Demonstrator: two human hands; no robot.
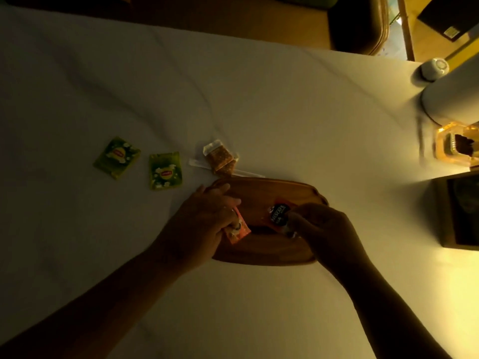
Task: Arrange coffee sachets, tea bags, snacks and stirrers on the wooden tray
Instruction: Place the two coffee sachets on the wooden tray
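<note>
Wooden tray (261, 190) lies on the white table (259, 99), where left hand (197, 224) fingers pinch one sachet (237, 229) and right hand (326, 229) fingers pinch another sachet (278, 212), apparently to lay them side by side, while tea bags (116, 157), snacks (220, 160) and a stirrer (198, 164) wait nearby.

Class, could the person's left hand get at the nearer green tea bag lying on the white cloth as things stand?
Probably yes, once freed: the left hand holds an orange sachet at the oval wooden tray's edge, and only bare white cloth lies between it and the nearer green tea bag.
</note>
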